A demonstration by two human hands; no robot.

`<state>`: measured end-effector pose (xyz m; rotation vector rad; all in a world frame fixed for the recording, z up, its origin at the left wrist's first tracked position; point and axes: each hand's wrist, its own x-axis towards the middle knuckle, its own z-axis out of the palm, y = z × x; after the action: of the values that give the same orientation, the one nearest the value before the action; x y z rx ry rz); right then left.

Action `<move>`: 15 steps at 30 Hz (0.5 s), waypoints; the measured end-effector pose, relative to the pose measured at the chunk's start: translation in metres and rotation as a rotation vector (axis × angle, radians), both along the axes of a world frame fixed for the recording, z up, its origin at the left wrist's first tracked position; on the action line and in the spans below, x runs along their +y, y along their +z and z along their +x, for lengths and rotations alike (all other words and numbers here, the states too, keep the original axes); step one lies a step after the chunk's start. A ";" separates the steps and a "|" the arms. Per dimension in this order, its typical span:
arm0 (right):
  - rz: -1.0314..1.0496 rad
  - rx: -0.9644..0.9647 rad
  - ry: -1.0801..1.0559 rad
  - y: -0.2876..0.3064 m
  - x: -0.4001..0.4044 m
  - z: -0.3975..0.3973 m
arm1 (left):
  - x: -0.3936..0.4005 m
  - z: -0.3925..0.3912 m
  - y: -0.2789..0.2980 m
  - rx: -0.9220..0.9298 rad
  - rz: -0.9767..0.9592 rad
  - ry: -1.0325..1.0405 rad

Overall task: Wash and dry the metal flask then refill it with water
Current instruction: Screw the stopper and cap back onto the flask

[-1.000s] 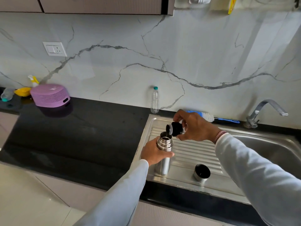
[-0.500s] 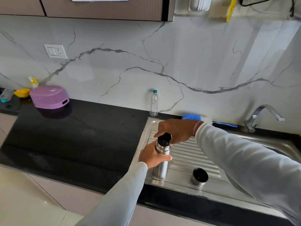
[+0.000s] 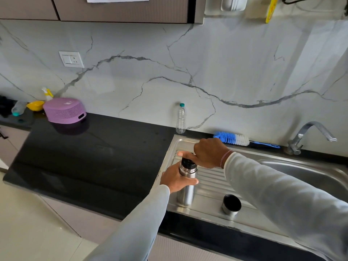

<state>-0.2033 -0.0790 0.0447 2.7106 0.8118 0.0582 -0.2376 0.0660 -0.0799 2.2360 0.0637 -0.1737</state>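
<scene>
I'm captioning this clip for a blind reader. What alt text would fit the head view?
A person's left hand holds a steel flask upright on a sink drainboard while the right hand grips its black stopper. The flask's cup stands nearby on the drainboard, with a blue bottle brush and a tap behind.
</scene>
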 end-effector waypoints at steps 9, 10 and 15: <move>0.249 0.466 0.293 -0.006 -0.022 0.029 | 0.001 0.002 -0.005 -0.005 -0.019 0.024; 0.199 0.376 0.259 -0.005 -0.019 0.025 | 0.000 0.002 -0.005 -0.004 -0.015 0.024; -0.038 0.001 0.210 -0.006 -0.021 0.021 | 0.001 0.004 -0.006 0.013 -0.008 0.016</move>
<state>-0.1826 -0.0996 0.0385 2.5804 1.0836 0.0871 -0.2339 0.0668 -0.0857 2.2257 0.0884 -0.1798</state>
